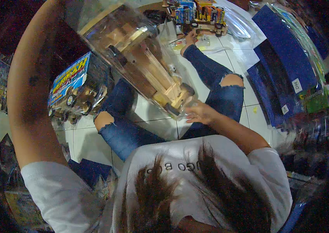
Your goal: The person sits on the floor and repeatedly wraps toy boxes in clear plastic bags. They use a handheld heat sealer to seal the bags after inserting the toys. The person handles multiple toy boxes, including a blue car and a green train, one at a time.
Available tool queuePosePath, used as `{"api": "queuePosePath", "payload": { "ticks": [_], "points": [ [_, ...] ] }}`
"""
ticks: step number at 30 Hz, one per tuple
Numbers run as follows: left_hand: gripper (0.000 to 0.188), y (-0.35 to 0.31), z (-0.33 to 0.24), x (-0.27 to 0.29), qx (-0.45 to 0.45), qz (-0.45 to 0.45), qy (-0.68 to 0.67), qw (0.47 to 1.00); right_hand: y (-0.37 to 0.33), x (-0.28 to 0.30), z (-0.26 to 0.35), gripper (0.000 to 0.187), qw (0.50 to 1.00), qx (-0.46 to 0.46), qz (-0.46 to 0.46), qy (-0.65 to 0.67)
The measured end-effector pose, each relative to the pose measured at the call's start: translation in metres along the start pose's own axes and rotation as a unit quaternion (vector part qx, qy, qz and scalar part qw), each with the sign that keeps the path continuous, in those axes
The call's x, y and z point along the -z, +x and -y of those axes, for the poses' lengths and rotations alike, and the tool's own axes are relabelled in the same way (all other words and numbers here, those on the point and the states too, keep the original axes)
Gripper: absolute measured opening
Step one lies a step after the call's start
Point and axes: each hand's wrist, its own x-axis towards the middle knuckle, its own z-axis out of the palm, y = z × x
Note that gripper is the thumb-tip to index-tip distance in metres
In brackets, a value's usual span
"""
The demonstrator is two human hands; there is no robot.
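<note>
A wooden toy truck point(164, 77) in a clear plastic bag hangs tilted over my lap. Its underside faces me, showing a pale wooden frame and dark wheels. My right hand point(201, 112) is closed on the lower right end of the bagged truck, by a wheel; part of the fingers is hidden by the plastic. My left arm rises along the left side and leaves the picture at the top, so my left hand does not show. Close to that arm, another toy truck point(68, 83) with a blue printed side panel and small wheels stands beside my knee.
Several colourful toy trucks point(199, 15) stand on the white tiled floor point(232, 91) past my foot. Sheets of clear plastic point(238, 25) lie next to them. Dark blue flat pieces point(284, 58) are spread at the right. My bent legs in torn jeans frame the middle.
</note>
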Motion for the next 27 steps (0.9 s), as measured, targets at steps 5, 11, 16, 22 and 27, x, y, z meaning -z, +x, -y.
{"api": "queuePosePath", "payload": {
  "ticks": [5,11,16,22,27],
  "points": [
    [0.038,-0.103,-0.024,-0.02,0.463,-0.064,-0.398,0.789,-0.037,0.065,0.119,0.041,0.932,0.178,-0.311,-0.053],
    [0.04,-0.159,-0.148,-0.043,0.52,-0.128,-0.498,0.681,-0.026,0.098,0.258,0.037,0.767,0.533,-0.346,0.093],
    [0.037,-0.181,-0.221,-0.085,0.606,0.0,-0.54,0.584,-0.019,0.113,0.302,0.036,0.784,0.5,-0.366,-0.027],
    [0.04,-0.22,-0.26,-0.085,0.628,0.054,-0.483,0.607,0.022,0.103,0.307,0.031,0.793,0.275,-0.358,-0.408],
    [0.042,-0.234,-0.272,-0.101,0.622,0.081,-0.467,0.623,0.017,0.003,0.269,0.067,0.409,0.424,-0.453,-0.669]
  ]
}}
